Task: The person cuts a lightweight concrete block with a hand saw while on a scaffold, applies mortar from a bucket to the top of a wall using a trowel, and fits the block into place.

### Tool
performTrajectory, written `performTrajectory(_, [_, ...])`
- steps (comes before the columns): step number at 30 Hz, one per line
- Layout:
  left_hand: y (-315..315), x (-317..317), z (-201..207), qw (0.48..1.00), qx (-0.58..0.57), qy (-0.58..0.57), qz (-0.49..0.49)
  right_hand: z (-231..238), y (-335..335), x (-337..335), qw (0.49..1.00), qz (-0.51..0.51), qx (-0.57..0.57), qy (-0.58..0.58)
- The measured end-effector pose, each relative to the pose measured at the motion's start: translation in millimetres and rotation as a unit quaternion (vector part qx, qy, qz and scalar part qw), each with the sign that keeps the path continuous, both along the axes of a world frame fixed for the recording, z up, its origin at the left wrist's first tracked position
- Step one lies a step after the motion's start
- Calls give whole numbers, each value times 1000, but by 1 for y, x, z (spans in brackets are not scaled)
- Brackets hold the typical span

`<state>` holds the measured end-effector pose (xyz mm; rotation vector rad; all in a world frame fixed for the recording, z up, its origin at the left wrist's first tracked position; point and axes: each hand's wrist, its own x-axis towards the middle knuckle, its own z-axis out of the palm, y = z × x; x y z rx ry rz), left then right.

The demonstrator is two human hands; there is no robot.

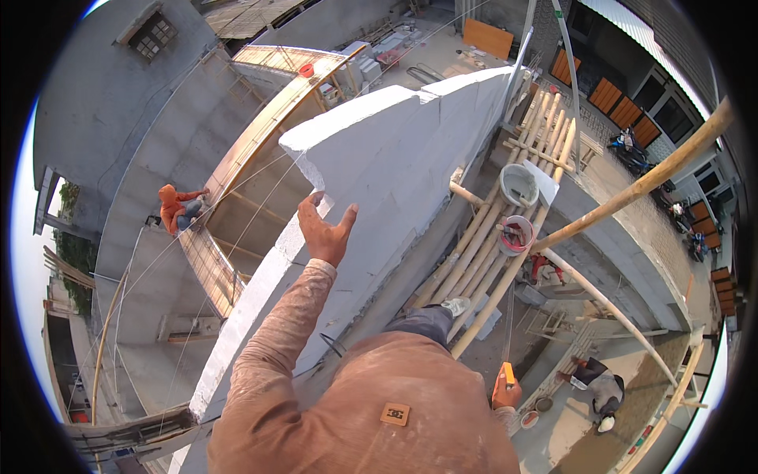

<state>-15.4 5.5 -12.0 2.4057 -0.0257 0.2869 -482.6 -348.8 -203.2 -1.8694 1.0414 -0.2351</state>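
My left hand [327, 231] is raised beside the stepped notch in the white block wall [379, 150], thumb and fingers apart with nothing between them. Its fingertips overlap the block's cut edge; whether they touch it I cannot tell. Low at my right side, my right hand [506, 393] is closed around the orange-yellow handle of what looks like a handsaw [507, 371]. A long thin blade runs up from that handle. The wall's pale top edge slopes down toward the lower left, past my left forearm.
Bamboo poles [474, 272] form a scaffold carrying my shoe, a grey bucket [519, 186] and a pink bucket [516, 235]. A slanted bamboo pole [632, 182] crosses at right. One person [180, 209] sits by wooden formwork [276, 118]; another [598, 387] works below.
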Motion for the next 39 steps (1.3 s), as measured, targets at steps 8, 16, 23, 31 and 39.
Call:
performTrajectory(8, [9,54,-11,988,-125,-82,46,121,-61,67,993,112,-22,-23])
performTrajectory(16, [8,60,6,999,-3,3,49,181,-135,143,976,191,-14,-100])
performTrajectory(23, [25,55,3,995,-84,15,51,227,-192,216,951,262,-126,-105])
performTrajectory(31, [23,63,1,997,-42,21,63,338,-218,306,854,421,-253,-171])
performTrajectory(39, [29,67,-16,993,-50,43,101,352,-202,395,786,503,-236,-272])
